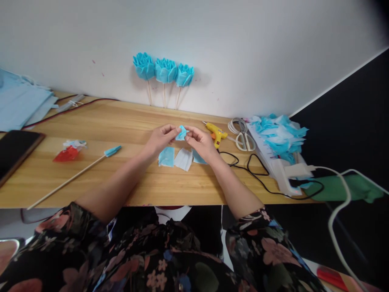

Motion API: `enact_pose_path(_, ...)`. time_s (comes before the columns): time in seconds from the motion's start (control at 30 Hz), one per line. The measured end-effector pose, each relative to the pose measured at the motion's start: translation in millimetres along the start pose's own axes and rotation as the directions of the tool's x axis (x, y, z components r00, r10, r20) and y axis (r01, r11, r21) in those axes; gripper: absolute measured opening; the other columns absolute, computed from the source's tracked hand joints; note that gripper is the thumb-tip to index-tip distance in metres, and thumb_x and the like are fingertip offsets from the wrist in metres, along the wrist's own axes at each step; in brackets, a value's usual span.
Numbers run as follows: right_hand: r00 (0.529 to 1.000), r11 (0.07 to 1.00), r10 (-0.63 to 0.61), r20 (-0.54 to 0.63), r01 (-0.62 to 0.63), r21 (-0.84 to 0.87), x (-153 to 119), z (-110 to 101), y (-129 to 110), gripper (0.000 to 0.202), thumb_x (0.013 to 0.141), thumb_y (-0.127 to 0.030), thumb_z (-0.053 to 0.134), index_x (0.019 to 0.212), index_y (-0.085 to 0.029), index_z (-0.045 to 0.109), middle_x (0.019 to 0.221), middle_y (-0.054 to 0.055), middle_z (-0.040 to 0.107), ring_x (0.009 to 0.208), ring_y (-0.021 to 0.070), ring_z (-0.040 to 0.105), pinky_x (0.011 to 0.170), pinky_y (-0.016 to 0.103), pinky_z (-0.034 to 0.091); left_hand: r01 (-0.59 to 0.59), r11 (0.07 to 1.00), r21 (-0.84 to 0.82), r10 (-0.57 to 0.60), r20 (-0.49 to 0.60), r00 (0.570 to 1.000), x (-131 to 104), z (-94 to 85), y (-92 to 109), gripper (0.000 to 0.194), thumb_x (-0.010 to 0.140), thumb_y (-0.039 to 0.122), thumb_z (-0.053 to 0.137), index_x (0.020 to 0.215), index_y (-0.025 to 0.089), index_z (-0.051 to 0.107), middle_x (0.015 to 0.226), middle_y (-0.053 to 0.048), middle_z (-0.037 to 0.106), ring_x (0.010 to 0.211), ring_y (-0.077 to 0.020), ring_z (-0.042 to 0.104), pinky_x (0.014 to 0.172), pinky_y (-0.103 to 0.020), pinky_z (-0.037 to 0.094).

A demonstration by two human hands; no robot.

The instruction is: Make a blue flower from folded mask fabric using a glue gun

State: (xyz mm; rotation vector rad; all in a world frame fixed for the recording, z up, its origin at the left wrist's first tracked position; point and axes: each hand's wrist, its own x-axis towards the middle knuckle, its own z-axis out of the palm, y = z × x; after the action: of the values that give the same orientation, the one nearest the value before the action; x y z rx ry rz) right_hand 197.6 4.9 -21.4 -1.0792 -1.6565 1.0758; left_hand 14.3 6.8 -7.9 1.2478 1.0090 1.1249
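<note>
A small light-blue piece of fabric (181, 133) is pinched between my left hand (163, 138) and my right hand (201, 142), held just above the table. My fingers hide part of its edges. Below my hands lie a blue square (166, 157), a white square (184, 159) and another blue square (198, 157), partly covered by my right wrist. To the left rests a thin wooden stick (68, 182) with a rolled blue tip (112, 151). A yellow glue gun (216, 133) lies on its side to the right of my right hand.
Three blue fabric flowers (165, 70) on sticks lean against the wall. Scissors (244, 140), a black cord (258, 173), a power strip (284, 178) and a tray of blue scraps (279, 134) are at right. At left are a phone (18, 152), face masks (22, 99) and a red packet (67, 153).
</note>
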Motion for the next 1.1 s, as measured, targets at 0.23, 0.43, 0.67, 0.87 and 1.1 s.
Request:
enact_pose_path(0.23,0.998,0.985,-0.061,0.031,0.066,-0.160,-4,2,-11,0.043,0.083,-0.025,0.060,0.126,-0.023,0.066,0.081,-0.001,0.065,0.070,0.0127,0.056,0.069,0.029,0.047,-0.027,1.000,0.004,0.027,-0.020,0.999,-2,-0.3,4,0.023,0.076,0.037,0.073,0.072,0.018,0.060,0.064,0.003,0.055,0.060,-0.0105,0.048,0.061,-0.025,0.041)
enact_pose_path(0.43,0.997,0.992,-0.054,0.053,0.060,-0.113,-4,1,-9,0.044,0.089,-0.032,0.059,0.132,-0.024,0.061,0.083,-0.001,0.065,0.070,0.0135,0.055,0.068,0.030,0.045,-0.004,0.997,-0.075,0.003,-0.012,1.000,0,-2.9,2,0.019,0.073,0.033,0.073,0.070,0.018,0.061,0.062,0.002,0.057,0.058,-0.0101,0.049,0.061,-0.026,0.040)
enact_pose_path(0.67,0.998,0.998,-0.018,0.067,0.022,-0.054,-4,3,-6,0.055,0.085,-0.038,0.066,0.138,-0.028,0.055,0.091,0.001,0.067,0.077,0.0160,0.057,0.065,0.030,0.045,0.002,0.989,-0.148,-0.005,-0.019,1.000,1,-1.8,-3,0.020,0.074,0.033,0.074,0.070,0.018,0.062,0.059,0.002,0.056,0.056,-0.0096,0.048,0.059,-0.025,0.040)
enact_pose_path(0.87,0.997,0.999,-0.008,0.082,0.011,-0.037,-4,6,-7,0.061,0.083,-0.036,0.069,0.141,-0.029,0.052,0.092,0.001,0.066,0.078,0.0162,0.057,0.067,0.031,0.047,-0.006,0.986,-0.165,0.001,-0.032,0.999,0,0.3,-3,0.019,0.076,0.033,0.074,0.072,0.018,0.062,0.061,0.003,0.056,0.057,-0.0092,0.048,0.059,-0.025,0.040)
enact_pose_path(1.1,0.998,0.999,0.039,0.050,-0.040,0.022,-4,9,-9,0.060,0.081,-0.032,0.068,0.139,-0.027,0.053,0.085,0.000,0.063,0.072,0.0152,0.054,0.063,0.030,0.044,0.014,0.977,-0.215,-0.017,-0.016,1.000,-1,2.2,-5,0.020,0.080,0.033,0.074,0.074,0.018,0.061,0.062,0.002,0.056,0.057,-0.0090,0.049,0.060,-0.024,0.040)
